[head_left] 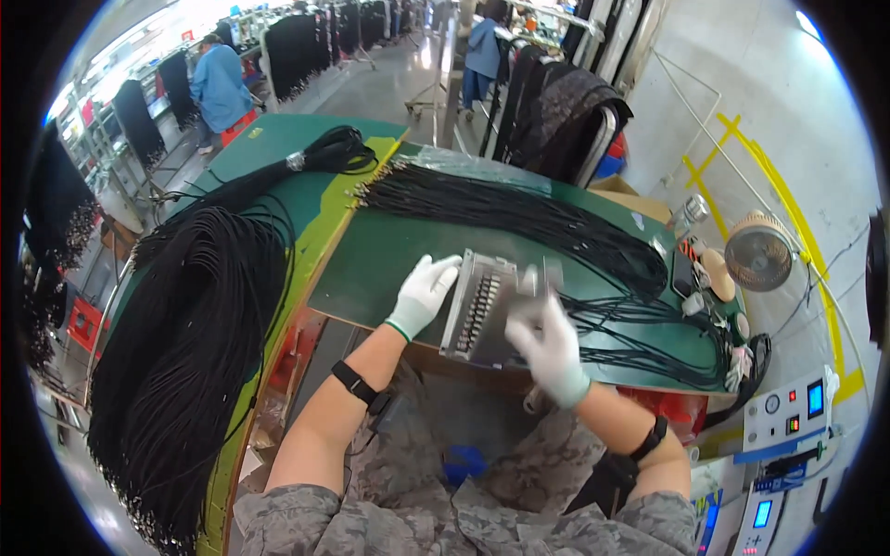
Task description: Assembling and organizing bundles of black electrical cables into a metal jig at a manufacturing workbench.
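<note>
Contact is noted between your white-gloved left hand (426,292) and the upper left edge of a flat metal fixture (457,315). The fingers are partly extended, not clenched; whether they grip that edge or merely rest on it, you cannot be told from this view. Your right hand (549,350), also gloved in white, is over the right part of the fixture and blurred. Its fingers are bent, but whether they grasp anything cannot be determined.

The fixture sits directly before you at the near edge of the green desk (371,250), between your two hands. A row of small pieces (480,304) runs along its length, pointing away from you.

To the right of your right hand, loose black cables (640,345) spread across the desk. Beyond the fixture lies a long black cable bundle (519,218), its tipped ends to the left. On your left, a large looped cable heap (199,315) covers much of the side surface, with a tied bundle (297,163) behind it.

At your far right stand a round fan (758,252) and, lower down, a white control box (786,412) with a lit blue display. In the left background, a person in blue (221,88) is seen from behind.
</note>
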A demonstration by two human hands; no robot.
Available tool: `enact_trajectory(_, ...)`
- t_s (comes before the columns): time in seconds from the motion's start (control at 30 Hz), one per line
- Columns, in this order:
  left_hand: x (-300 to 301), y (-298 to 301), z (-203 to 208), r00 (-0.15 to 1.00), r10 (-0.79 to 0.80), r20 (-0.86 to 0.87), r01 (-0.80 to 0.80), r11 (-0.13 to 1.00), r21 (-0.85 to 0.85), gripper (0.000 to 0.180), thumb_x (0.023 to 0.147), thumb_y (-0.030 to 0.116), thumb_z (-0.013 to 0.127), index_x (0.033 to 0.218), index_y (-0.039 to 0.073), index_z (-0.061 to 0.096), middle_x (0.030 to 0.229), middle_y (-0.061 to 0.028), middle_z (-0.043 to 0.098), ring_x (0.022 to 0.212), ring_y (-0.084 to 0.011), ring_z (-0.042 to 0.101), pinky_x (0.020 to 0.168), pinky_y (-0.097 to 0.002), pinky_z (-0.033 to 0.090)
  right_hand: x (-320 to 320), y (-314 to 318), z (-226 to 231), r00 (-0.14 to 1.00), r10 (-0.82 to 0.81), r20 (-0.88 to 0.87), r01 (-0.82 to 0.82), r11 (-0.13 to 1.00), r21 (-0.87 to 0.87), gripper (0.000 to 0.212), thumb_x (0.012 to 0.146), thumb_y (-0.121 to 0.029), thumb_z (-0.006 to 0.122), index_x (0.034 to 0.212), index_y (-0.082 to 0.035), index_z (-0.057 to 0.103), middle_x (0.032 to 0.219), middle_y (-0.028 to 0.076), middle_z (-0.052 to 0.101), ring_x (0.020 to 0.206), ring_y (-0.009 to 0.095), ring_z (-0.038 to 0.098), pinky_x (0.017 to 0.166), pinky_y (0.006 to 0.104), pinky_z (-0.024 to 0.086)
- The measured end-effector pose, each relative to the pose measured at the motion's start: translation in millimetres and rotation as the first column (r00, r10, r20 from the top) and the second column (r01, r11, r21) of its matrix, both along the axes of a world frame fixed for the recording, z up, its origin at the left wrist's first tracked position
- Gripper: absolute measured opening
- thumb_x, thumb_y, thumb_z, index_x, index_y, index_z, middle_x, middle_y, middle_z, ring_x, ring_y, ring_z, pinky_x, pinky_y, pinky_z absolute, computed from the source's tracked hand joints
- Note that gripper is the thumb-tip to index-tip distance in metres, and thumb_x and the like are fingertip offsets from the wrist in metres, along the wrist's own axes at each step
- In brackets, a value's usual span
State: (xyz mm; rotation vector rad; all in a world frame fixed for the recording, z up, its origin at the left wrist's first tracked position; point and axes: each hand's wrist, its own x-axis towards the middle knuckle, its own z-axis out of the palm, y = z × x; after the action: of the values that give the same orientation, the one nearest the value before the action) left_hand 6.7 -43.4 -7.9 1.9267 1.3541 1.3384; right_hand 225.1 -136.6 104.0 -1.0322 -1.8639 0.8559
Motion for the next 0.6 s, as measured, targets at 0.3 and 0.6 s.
enact_trajectory(0.3, -5.6, 0.5, 12.3, 0.995, -0.049, 0.089, 0.051, 0.999, -0.016, 0.028, 0.098, 0.021, 0.052, 0.117, 0.004, 0.063, 0.106, -0.0111, 0.070, 0.100, -0.0228, 0.063, 0.098, -0.0327, 0.042, 42.3, 63.5, -28.4, 0.948, -0.075, 0.309, 0.118, 0.985, -0.124, 0.034, 0.090, -0.017, 0.061, 0.121, -0.001, 0.060, 0.112, 0.011, 0.066, 0.102, 0.017, 0.062, 0.089, 0.0288, 0.048)
enact_trajectory(0.6, -3.9, -1.9, -6.3, 0.998, -0.051, 0.047, 0.048, 0.997, 0.062, 0.028, 0.096, 0.018, 0.054, 0.117, 0.001, 0.063, 0.104, -0.0115, 0.070, 0.097, -0.0199, 0.063, 0.092, -0.0302, 0.044, 222.3, -139.0, -35.7, 0.703, -0.707, -0.082, 0.616, 0.662, -0.427, 0.043, 0.090, -0.010, 0.059, 0.130, 0.005, 0.051, 0.123, 0.012, 0.059, 0.111, 0.018, 0.057, 0.093, 0.0287, 0.046)
